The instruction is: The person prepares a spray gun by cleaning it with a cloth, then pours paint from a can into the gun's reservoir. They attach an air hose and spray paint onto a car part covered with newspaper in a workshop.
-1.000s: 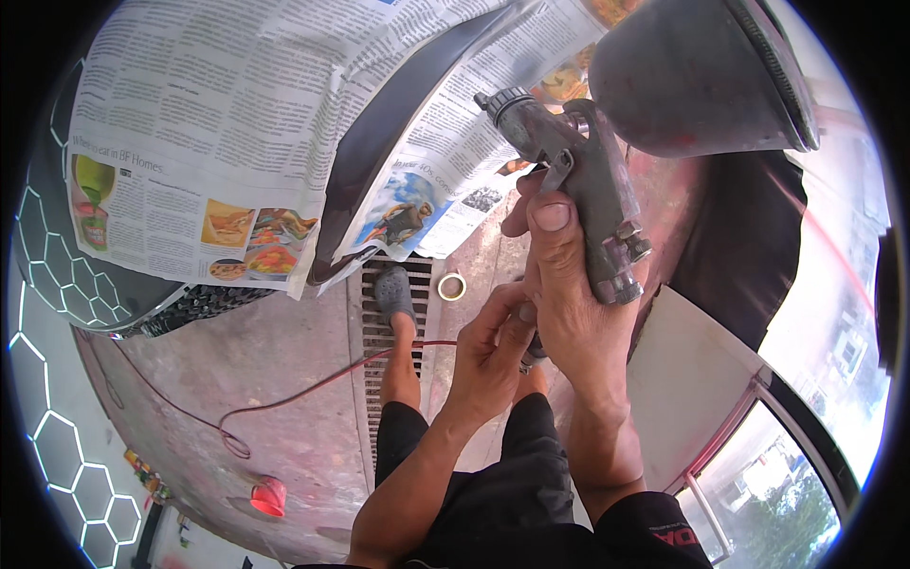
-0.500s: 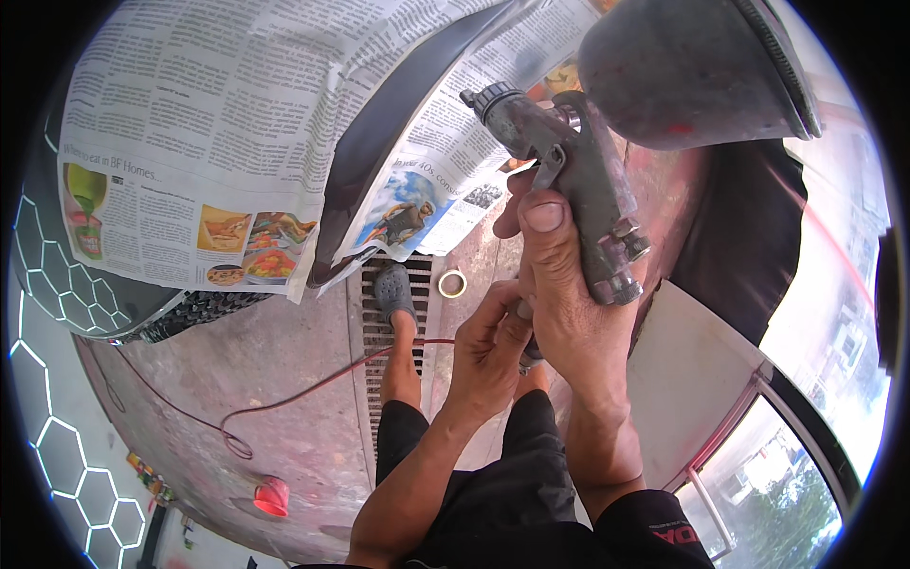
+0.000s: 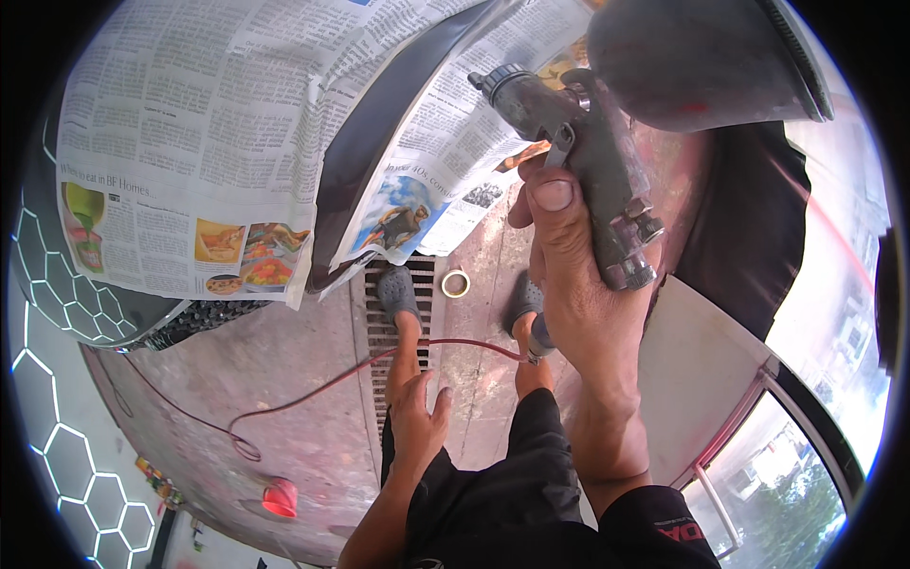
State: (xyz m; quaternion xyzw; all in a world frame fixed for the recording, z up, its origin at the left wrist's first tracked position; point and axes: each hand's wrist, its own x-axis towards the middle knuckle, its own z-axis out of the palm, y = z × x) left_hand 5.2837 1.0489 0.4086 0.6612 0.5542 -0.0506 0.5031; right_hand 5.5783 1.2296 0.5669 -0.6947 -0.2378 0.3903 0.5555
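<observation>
In my right hand is a grey spray gun, gripped by its handle with the thumb along the back. The gun's nozzle points up and left toward newspaper sheets. A dark, paint-stained cup sits on top of the gun. Below my right hand, a red hose ends at a coupling that seems to join the gun's lower end, partly hidden by the hand. My left hand hangs over my left leg, empty, with thumb and fingers apart. Newspaper covers the panels ahead, around a bare dark strip.
A roll of masking tape lies on the floor beside a drain grate. The hose trails left across the floor, looping near a red container. A dark sheet hangs at the right, above a pale panel.
My left hand has let go of the area under the gun, dropped down and left, and opened. My right hand has raised the gun slightly, moving it a little right.
</observation>
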